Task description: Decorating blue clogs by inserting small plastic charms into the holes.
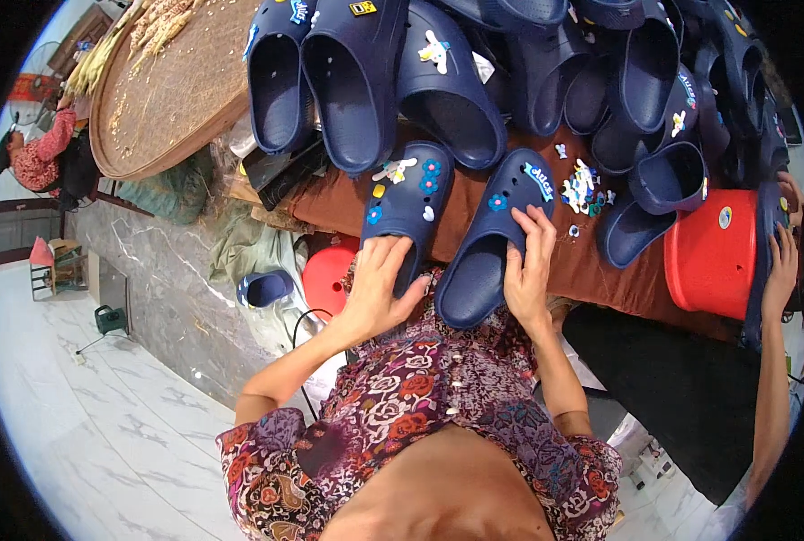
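The right clog (pixel 481 236) lies at mid-frame, heel at lower left and toe toward the upper right, its long axis a slanting line. The right hand (pixel 530 270) is nearer to it, holding its right side with extended fingers and the thumb by the opening. The charms (pixel 580 187) lie on the bench (pixel 596 263) just right of that toe, above and right of this hand. The left hand (pixel 379 287) has bent fingers over the left clog (pixel 413 200), thumb spread; how firmly it grips I cannot tell.
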Demonstrator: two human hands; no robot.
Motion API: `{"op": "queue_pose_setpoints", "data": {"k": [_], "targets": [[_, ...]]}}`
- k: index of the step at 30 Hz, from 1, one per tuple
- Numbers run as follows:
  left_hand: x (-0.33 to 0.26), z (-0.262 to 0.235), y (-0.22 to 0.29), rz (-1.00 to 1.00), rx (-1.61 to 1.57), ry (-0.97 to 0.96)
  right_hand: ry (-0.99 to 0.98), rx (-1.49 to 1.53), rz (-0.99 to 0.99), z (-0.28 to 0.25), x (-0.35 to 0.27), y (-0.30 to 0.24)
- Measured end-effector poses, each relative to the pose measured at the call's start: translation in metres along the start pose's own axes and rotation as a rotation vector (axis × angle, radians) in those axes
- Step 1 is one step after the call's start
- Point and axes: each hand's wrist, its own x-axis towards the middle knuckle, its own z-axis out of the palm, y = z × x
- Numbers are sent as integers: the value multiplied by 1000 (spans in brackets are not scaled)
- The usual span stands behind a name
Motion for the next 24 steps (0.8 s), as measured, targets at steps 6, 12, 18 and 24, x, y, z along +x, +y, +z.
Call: {"op": "queue_pose_setpoints", "data": {"k": [6, 12, 18, 24], "targets": [[12, 29, -3, -302, -629, 16, -67, 22, -29, -22, 12, -11], [50, 42, -8, -811, -1668, 329, -97, -27, -81, -16, 51, -23], [53, 44, -1, -862, -1744, 408, -198, -162, -212, 8, 78, -40], [48, 53, 23, -886, -1654, 457, -264, -306, -244, 32, 87, -39]]}}
